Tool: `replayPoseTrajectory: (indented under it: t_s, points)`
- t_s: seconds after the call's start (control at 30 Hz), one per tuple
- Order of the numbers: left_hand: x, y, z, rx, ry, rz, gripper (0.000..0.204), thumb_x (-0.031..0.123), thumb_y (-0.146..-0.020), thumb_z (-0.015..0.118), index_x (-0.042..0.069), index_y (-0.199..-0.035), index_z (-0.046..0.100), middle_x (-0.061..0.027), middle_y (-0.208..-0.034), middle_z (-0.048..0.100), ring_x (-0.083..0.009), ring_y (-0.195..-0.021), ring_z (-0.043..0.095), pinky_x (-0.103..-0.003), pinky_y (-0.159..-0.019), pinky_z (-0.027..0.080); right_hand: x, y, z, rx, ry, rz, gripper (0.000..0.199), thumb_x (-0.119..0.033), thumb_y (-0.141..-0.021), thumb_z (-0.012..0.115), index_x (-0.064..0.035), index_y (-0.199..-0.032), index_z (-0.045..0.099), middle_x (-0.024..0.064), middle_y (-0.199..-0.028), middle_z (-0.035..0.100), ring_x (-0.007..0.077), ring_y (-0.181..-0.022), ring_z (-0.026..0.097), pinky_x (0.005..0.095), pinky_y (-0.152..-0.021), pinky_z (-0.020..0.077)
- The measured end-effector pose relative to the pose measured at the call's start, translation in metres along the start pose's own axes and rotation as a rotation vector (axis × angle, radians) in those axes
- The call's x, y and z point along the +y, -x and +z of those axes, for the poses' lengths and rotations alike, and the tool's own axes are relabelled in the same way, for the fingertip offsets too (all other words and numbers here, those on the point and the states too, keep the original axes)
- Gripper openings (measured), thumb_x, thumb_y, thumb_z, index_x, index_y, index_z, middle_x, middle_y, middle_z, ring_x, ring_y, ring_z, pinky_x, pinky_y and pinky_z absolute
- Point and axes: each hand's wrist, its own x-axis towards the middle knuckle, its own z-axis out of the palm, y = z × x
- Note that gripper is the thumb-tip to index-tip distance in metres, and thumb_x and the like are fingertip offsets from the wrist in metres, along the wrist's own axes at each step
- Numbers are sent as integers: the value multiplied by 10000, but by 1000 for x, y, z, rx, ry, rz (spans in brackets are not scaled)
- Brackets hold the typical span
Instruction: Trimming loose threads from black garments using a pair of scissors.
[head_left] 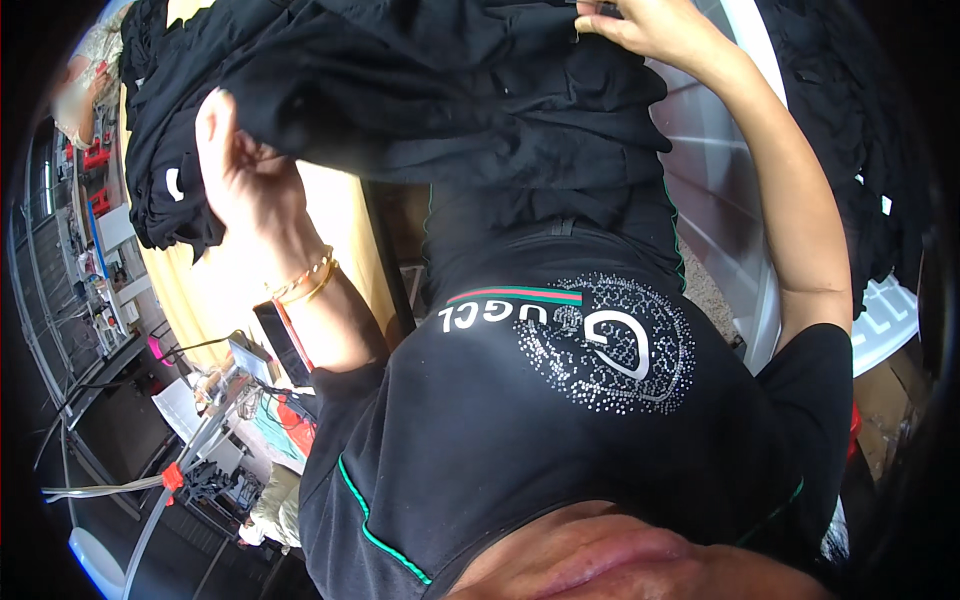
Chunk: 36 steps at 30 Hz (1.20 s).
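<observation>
A length of black cloth, apparently a garment [450,110], stretches in loose folds between my hands and across my lap. My left hand [250,185] is closed on its left part, thumb up; the cloth hides some of the fingers. At the top edge of the view, my right hand [655,30] pinches with thumb and fingers over the far right of the cloth. Whatever is between those fingertips is too small and too near the edge to make out. Beside my left hand lies a heap of black cloth [160,180] with a small white tag [173,184].
A pale yellow tabletop [340,215] shows below the heap. On my right stands a white plastic crate [705,150], with more black garments [850,130] beyond it. Shelving, cables and a red-tied hose [172,477] are at the left. Another person [275,510] shows at lower left.
</observation>
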Motion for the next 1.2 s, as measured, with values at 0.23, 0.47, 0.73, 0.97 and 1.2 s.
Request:
replayPoseTrajectory:
  t_s: [0.23,0.47,0.73,0.97,1.2]
  points:
    - [-61,15,71,-47,-743,11,241,39,-888,680,56,-1127,658,-48,-1100,663,-125,-1014,608,-244,-923,461,5,2,-26,316,-452,434,162,-191,-900,662,-46,-855,604,-15,-667,542,60,-525,513,209,-456,410]
    - [-149,7,92,-472,-1219,307,282,163,-881,692,58,-1140,650,-80,-1139,616,-208,-1003,630,-294,-831,511,28,5,-27,366,-491,394,149,-180,-907,649,-43,-864,606,-19,-660,536,63,-489,500,200,-456,417]
    - [-190,-31,101,-462,-1275,211,186,193,-918,641,49,-1034,614,-85,-953,668,-274,-903,654,-366,-790,519,38,7,-27,532,-622,323,163,-149,-945,626,-6,-1017,595,-12,-754,543,50,-510,492,194,-431,398]
    - [-182,-18,112,-414,-1157,354,317,245,-903,680,33,-1109,565,-125,-1055,639,-288,-1028,637,-346,-887,504,24,4,-41,512,-659,397,179,-204,-945,641,-37,-940,577,-18,-625,516,71,-387,468,193,-385,342]
    - [-226,-13,154,-126,-1146,458,640,251,-716,794,-26,-1216,506,-198,-1044,575,-373,-1021,576,-432,-894,474,-34,12,-44,451,-738,189,235,-106,-949,631,33,-1137,617,-34,-673,514,48,-473,449,186,-457,330]
